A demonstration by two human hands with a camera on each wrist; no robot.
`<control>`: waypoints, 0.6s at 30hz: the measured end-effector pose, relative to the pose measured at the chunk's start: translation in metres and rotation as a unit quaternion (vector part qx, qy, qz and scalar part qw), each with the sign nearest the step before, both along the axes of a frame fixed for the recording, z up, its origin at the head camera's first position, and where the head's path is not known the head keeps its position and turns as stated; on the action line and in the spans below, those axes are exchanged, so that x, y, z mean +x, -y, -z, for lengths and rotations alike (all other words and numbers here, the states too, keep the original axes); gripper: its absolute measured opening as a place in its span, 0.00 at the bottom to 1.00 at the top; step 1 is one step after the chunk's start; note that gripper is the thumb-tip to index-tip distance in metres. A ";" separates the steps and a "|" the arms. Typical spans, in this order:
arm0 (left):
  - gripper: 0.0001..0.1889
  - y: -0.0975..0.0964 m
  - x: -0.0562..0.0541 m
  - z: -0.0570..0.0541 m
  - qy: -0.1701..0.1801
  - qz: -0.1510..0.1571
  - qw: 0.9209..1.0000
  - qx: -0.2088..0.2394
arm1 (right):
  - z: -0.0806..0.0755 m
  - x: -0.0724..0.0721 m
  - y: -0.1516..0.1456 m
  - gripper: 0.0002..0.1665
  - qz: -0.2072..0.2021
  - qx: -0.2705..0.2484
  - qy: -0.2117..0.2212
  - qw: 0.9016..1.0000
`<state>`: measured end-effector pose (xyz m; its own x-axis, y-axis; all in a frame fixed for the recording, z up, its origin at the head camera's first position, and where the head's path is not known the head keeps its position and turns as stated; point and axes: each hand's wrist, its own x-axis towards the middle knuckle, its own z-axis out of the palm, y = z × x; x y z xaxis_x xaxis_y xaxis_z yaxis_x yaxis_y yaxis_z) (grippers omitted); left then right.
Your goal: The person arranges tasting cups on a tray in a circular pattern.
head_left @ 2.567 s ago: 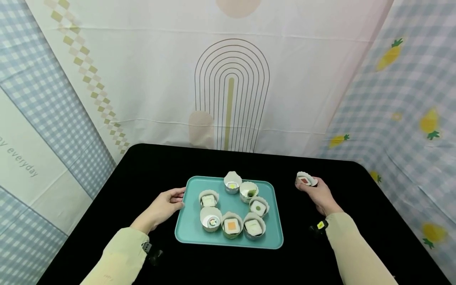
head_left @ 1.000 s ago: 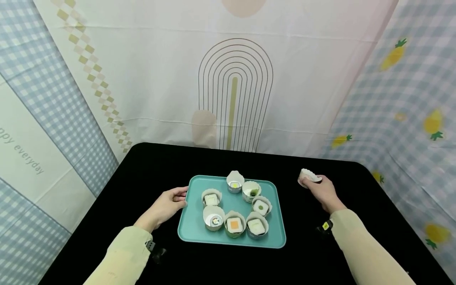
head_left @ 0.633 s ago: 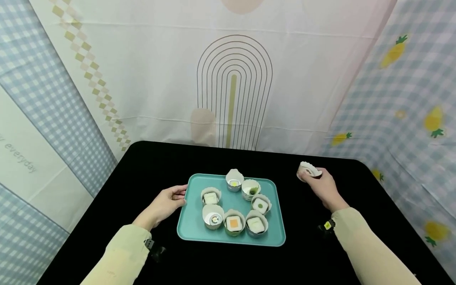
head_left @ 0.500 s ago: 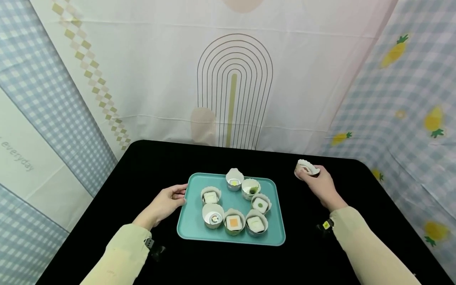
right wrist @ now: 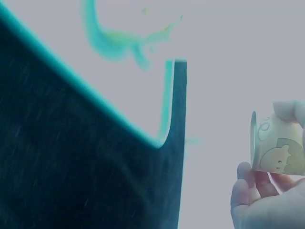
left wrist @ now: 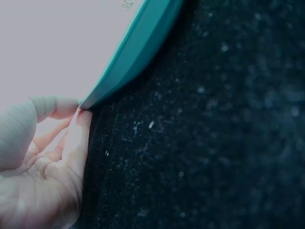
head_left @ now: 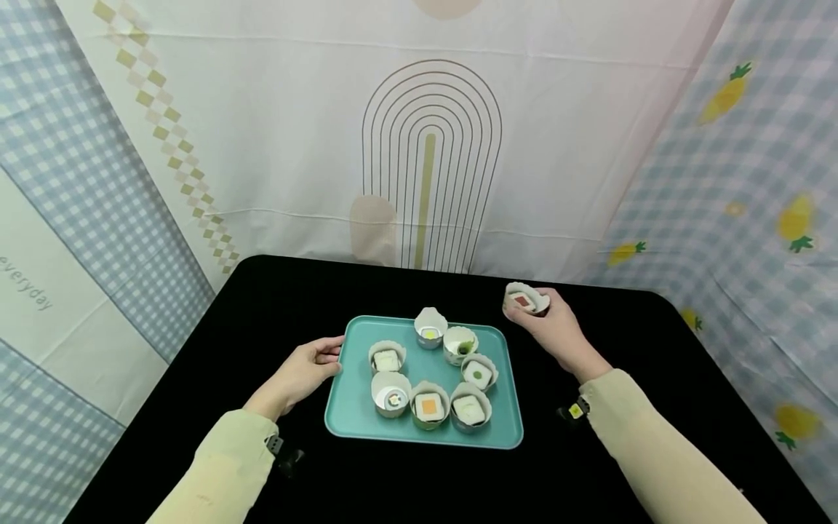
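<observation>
My left hand (head_left: 297, 375) pinches the left edge of a teal tray (head_left: 419, 364) between thumb and fingers; the left wrist view shows the fingertips meeting at the tray's rim (left wrist: 126, 55). Off the tray's far right corner, my right hand (head_left: 556, 331) holds a scalloped paper baking cup (head_left: 527, 309) up. In it lies a white square piece (head_left: 521, 300) with a red-brown patch. The right wrist view shows the cup's printed side (right wrist: 279, 148), with fingers and thumb around it. Several similar cups stand on the tray, among them one with an orange-patched square (head_left: 428, 407).
At the tray's far side stand a cup with a yellow-marked piece (head_left: 430, 329) and one with a green piece (head_left: 461, 346). A black table (head_left: 294, 291) lies beneath. Patterned cloths (head_left: 281, 131) hang behind and at both sides. The right wrist view is overexposed.
My right hand has carried the paper cup leftward, closer to the tray's far right corner; the cup was tipped and now shows its contents again. My left hand stays at the tray's edge.
</observation>
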<state>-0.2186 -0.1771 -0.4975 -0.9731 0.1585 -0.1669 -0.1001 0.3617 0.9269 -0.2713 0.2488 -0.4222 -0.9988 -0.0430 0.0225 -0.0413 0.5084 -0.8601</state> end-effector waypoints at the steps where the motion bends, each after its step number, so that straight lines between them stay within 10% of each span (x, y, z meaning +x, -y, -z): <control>1: 0.28 0.000 0.000 -0.001 0.000 0.000 1.000 0.000 | -0.002 0.001 0.005 0.41 -0.009 -0.001 -0.004 1.000; 18: 0.28 -0.001 0.003 0.000 0.000 -0.006 1.000 0.003 | -0.002 0.010 0.081 0.30 -0.094 0.005 -0.007 0.995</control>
<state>-0.2156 -0.1758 -0.4974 -0.9751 0.1482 -0.1652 -0.1033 0.3558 0.9288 -0.2614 0.1674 -0.4201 -0.9725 -0.2301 0.0352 -0.1490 0.4992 -0.8536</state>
